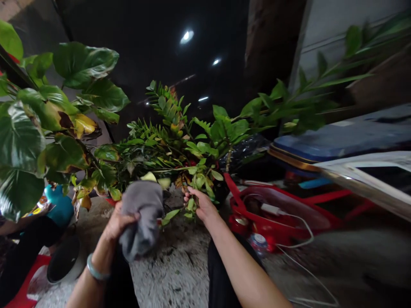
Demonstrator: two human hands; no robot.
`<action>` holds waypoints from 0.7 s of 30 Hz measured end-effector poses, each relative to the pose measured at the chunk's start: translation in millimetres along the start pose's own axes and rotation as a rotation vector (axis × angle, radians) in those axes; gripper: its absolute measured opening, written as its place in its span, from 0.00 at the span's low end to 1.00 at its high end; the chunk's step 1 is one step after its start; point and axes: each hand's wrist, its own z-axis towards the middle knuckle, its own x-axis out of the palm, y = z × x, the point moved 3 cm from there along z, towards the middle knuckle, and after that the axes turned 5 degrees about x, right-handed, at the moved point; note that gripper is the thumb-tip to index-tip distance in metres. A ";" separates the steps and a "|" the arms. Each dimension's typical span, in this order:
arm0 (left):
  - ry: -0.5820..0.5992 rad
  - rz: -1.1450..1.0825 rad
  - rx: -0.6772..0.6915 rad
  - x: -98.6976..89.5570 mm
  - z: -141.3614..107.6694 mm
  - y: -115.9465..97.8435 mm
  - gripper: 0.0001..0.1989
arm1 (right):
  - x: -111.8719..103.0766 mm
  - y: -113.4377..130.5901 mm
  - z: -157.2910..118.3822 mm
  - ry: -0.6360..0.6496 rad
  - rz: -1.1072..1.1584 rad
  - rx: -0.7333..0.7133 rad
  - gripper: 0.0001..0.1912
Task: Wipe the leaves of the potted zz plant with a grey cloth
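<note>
In the head view, your left hand grips a grey cloth, fingers closed around it (a pale bangle circles that wrist). Your right hand rests its curled fingers against low leaves of the ZZ plant, just ahead of the cloth. A pothos spreads to your left; a white cable crosses red plastic to your right.

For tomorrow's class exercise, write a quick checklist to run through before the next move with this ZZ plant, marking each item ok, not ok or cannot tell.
1. Grey cloth held in left hand: ok.
2. Right hand on the ZZ plant: ok.
3. Cloth is clean: cannot tell.
4. White cable away from the hands: ok.
5. Pothos leaves all green: not ok, some yellowed.
</note>
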 end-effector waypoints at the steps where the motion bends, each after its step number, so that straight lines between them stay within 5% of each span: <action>1: -0.081 -0.037 0.072 -3.3 10.9 -17.2 0.23 | -0.1 0.4 -0.1 0.001 0.003 0.000 0.08; 3: -0.203 -0.080 0.166 -5.2 33.8 -36.2 0.24 | 0.3 0.4 0.0 -0.009 0.011 0.005 0.08; 5: -0.213 -0.033 0.142 -0.2 50.4 -29.2 0.23 | 1.4 -0.4 0.2 -0.020 0.014 0.009 0.08; 9: -0.002 0.179 -0.032 12.5 47.0 18.4 0.18 | 1.5 -1.5 0.4 -0.033 0.016 0.008 0.08; 11: 0.091 0.172 -0.075 13.0 36.9 22.7 0.16 | 0.3 -1.2 0.3 -0.030 0.014 0.011 0.07; 14: 0.051 0.010 0.043 9.3 38.5 -17.9 0.20 | -1.1 -0.2 -0.2 -0.023 0.004 0.017 0.07; 18: -0.062 -0.157 0.296 20.7 73.0 -81.4 0.26 | 0.7 0.8 -2.6 -0.034 0.006 0.006 0.07; 21: -0.065 -0.098 0.222 40.3 91.8 -61.6 0.23 | 2.1 1.1 -5.2 -0.051 0.016 -0.002 0.05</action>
